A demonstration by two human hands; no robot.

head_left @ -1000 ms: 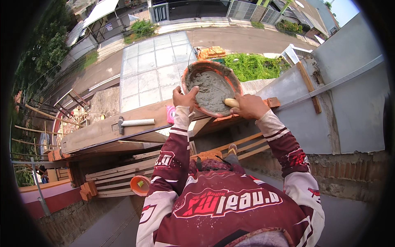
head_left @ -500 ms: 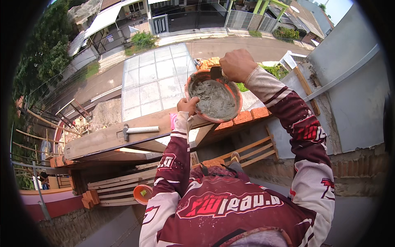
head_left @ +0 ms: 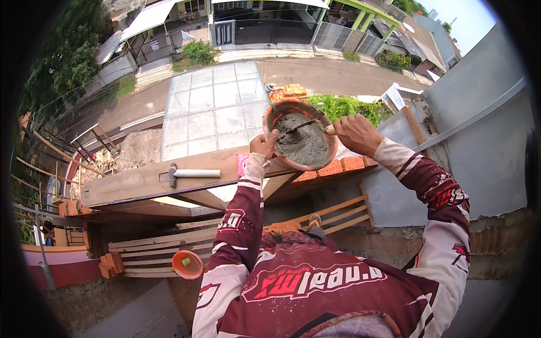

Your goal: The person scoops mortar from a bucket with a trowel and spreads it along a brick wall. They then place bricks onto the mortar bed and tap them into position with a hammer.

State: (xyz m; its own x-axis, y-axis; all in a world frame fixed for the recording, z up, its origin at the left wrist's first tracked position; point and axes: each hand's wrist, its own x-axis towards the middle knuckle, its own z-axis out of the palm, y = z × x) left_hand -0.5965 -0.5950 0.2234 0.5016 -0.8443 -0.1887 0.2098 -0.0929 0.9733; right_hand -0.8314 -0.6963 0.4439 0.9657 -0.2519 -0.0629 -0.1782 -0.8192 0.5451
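Observation:
An orange bucket (head_left: 330, 143) of wet grey mortar (head_left: 305, 145) sits at the edge of the brown board ledge (head_left: 124, 186), beside a row of red bricks (head_left: 344, 167). My left hand (head_left: 262, 145) grips the bucket's left rim, thumb over the edge. In my right hand (head_left: 354, 134) is a trowel's pale wooden handle (head_left: 329, 129); its dark blade (head_left: 298, 127) lies in or just over the mortar. Just left of my left wrist is a small pink object (head_left: 243, 163), and farther left a hammer (head_left: 194, 173) with a white handle lies on the ledge.
Below are slatted wooden planks (head_left: 141, 253), an orange pail (head_left: 187, 265) and stacked bricks (head_left: 110, 265). A grey sloped wall (head_left: 462, 169) with a metal strip rises at the right. Beyond the ledge lie a gridded translucent roof (head_left: 208, 112), greenery and a street (head_left: 338, 76) of houses.
My right hand rose over the bucket's far rim, then came down and rightward, the trowel's blade now pointing left. The bucket and my left hand have shifted slightly right.

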